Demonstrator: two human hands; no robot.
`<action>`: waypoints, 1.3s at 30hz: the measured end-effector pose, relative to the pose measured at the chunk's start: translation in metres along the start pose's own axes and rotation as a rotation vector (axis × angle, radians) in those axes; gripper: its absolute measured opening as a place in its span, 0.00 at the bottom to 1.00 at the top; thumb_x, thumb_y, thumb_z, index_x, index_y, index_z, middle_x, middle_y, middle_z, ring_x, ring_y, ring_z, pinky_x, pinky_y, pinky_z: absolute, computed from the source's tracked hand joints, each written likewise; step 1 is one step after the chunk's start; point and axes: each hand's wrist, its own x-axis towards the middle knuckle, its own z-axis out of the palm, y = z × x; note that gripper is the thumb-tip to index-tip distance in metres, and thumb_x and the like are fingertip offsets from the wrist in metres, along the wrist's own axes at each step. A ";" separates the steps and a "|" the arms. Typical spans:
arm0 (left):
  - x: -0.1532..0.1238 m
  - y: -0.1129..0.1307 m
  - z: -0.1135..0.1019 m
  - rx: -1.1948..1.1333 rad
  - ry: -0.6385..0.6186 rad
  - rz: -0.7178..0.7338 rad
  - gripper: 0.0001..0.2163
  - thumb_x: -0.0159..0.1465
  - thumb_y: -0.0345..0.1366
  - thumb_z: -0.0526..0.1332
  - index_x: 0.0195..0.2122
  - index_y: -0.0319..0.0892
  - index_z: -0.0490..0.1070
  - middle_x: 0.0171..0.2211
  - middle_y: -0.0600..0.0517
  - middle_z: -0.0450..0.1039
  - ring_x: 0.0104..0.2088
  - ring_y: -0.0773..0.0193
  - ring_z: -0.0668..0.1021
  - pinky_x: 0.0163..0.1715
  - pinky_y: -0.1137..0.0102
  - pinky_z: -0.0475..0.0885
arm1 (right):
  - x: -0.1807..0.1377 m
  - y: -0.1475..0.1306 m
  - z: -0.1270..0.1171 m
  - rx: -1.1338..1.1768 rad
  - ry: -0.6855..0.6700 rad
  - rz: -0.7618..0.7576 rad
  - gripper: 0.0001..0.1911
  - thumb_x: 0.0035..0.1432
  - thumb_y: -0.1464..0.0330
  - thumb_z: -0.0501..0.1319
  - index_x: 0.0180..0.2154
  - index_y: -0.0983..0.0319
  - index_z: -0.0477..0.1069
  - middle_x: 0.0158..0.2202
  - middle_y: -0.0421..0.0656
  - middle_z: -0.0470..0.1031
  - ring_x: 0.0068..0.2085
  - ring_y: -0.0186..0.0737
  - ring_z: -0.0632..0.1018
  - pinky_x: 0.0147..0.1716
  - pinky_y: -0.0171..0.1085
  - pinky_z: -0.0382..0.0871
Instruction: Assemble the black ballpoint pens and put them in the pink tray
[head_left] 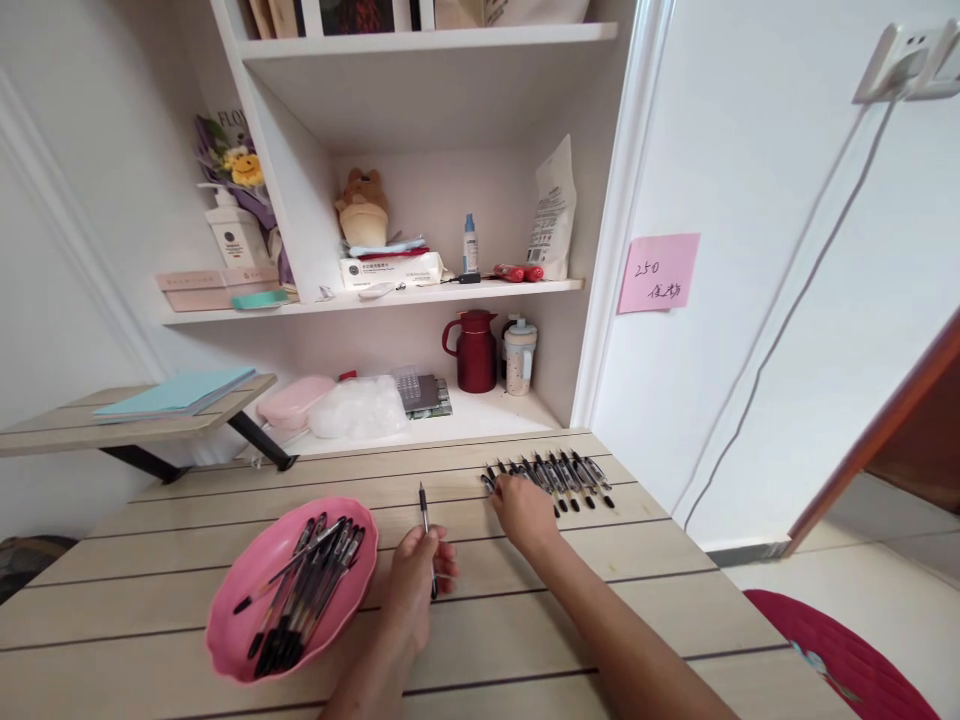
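My left hand [418, 570] is closed around a pen [424, 508], which has a dark grip and its point toward the far side of the table. My right hand [525, 512] is at the left end of a row of pens [574, 475]. Its fingers are pinched together, and what they hold, if anything, is hidden. The pens in the row lie side by side, slanted, with black ends. Left of my left hand, a pink scalloped bowl [225, 600] holds a loose heap of black pens [307, 590], one lying across the others.
The slatted wooden table [480, 650] meets a white shelf unit at the back. A raised wooden stand [172, 428] with blue paper [176, 390] is at left. On the low shelf are a red jug [476, 352], a cup [520, 358] and a plastic bag [358, 408].
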 end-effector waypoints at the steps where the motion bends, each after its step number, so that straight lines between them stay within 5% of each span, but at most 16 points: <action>1: -0.001 -0.003 0.000 0.030 -0.005 0.003 0.13 0.50 0.42 0.60 0.32 0.39 0.65 0.20 0.55 0.69 0.17 0.70 0.71 0.16 0.77 0.61 | 0.002 0.003 0.004 -0.025 -0.012 0.005 0.09 0.54 0.68 0.54 0.34 0.64 0.71 0.36 0.52 0.75 0.37 0.45 0.76 0.34 0.37 0.63; 13: 0.005 -0.018 0.001 0.260 -0.081 0.053 0.12 0.51 0.45 0.56 0.29 0.40 0.64 0.18 0.58 0.65 0.14 0.74 0.66 0.12 0.79 0.54 | 0.005 0.005 0.017 -0.002 0.033 -0.022 0.08 0.49 0.75 0.55 0.30 0.67 0.72 0.33 0.54 0.75 0.35 0.46 0.76 0.31 0.37 0.63; 19: 0.004 -0.018 0.001 0.381 -0.127 0.073 0.12 0.52 0.44 0.54 0.29 0.40 0.65 0.18 0.58 0.64 0.13 0.74 0.64 0.12 0.78 0.50 | 0.013 -0.002 0.009 0.840 -0.078 -0.033 0.09 0.46 0.71 0.57 0.33 0.64 0.70 0.20 0.40 0.71 0.22 0.32 0.70 0.22 0.30 0.59; 24: 0.009 -0.021 0.000 0.418 -0.157 0.107 0.11 0.53 0.43 0.54 0.29 0.40 0.65 0.16 0.59 0.63 0.11 0.75 0.60 0.12 0.77 0.49 | 0.008 -0.012 0.008 1.406 -0.199 0.045 0.13 0.42 0.64 0.62 0.31 0.64 0.70 0.24 0.40 0.74 0.18 0.26 0.66 0.15 0.28 0.51; 39: 0.004 -0.019 0.002 0.437 -0.168 0.142 0.11 0.53 0.44 0.55 0.25 0.41 0.62 0.16 0.58 0.63 0.12 0.75 0.60 0.13 0.77 0.50 | 0.003 -0.016 0.008 1.350 -0.321 0.059 0.11 0.40 0.62 0.63 0.24 0.64 0.68 0.17 0.34 0.65 0.15 0.24 0.60 0.13 0.28 0.44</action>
